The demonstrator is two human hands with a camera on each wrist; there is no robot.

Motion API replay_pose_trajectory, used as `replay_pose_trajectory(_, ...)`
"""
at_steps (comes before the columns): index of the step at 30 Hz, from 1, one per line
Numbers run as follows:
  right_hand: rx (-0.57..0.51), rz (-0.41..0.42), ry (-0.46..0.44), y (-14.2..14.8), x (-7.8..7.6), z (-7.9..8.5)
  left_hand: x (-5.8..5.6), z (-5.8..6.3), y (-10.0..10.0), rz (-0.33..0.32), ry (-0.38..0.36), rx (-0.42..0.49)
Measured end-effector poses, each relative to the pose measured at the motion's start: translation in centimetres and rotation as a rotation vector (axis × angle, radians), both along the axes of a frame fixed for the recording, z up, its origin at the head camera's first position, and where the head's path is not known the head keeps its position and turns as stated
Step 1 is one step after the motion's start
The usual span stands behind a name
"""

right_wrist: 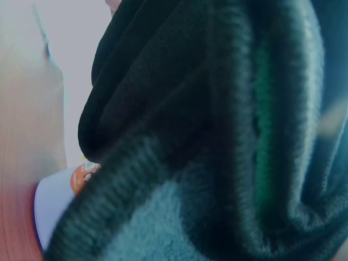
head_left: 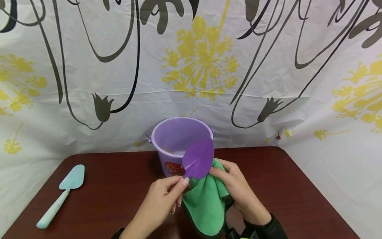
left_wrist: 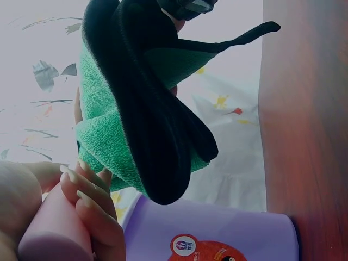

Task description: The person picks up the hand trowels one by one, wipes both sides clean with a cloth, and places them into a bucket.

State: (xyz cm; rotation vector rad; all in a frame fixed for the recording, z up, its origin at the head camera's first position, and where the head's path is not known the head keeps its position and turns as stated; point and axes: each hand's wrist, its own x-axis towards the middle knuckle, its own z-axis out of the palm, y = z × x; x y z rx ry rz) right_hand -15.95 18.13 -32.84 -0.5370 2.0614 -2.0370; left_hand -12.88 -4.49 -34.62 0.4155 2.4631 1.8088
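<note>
Two toy shovels, one bucket, one cloth, two hands. Purple shovel [head_left: 198, 158] held above the near middle of the dark red desk [head_left: 119, 192], blade up in front of the bucket's rim, long axis running from about 7 o'clock at the hidden handle to 1 o'clock at the rounded tip. Left hand [head_left: 162, 199] at 7 o'clock of the blade, fingers curled round the handle, thumb laid toward the blade's base; same grip seen from the left wrist view, fingers [left_wrist: 89, 204] wrapped on the pale purple handle. Right hand [head_left: 235, 189] at 4 o'clock of the blade, fingers bent and pinching the green cloth [head_left: 206, 202] against the blade's lower edge. Cloth green with a black border, hanging down toward 6 o'clock between the two hands; in the right wrist view filling nearly everything, so little else readable there. Purple bucket [head_left: 170, 139] just behind the blade at 12 o'clock, upright, red label on its front wall. Light blue shovel [head_left: 61, 196] flat on the desk well apart at 9 o'clock, blade toward 1 o'clock, handle toward 7 o'clock. Flower-printed sheet [head_left: 203, 63] behind and at both sides.
</note>
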Motion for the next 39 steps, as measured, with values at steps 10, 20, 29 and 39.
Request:
replay_pose_trajectory(10, 0.005, -0.005, -0.008, -0.17, 0.06, -0.01, -0.01, 0.07, -0.16, 0.019, 0.005, -0.041)
replay_pose_trajectory(20, 0.006, -0.024, 0.009, -0.25, -0.06, -0.06, 0.03, 0.01, -0.34, 0.016, 0.016, -0.059)
replay_pose_trajectory(29, 0.024, -0.042, 0.026, -0.24, -0.17, -0.18, 0.05, -0.06, -0.48, 0.003, 0.013, -0.076)
replay_pose_trajectory(39, 0.025, -0.048, 0.028, -0.15, -0.13, -0.14, 0.17, 0.16, -0.74, -0.013, 0.017, -0.111)
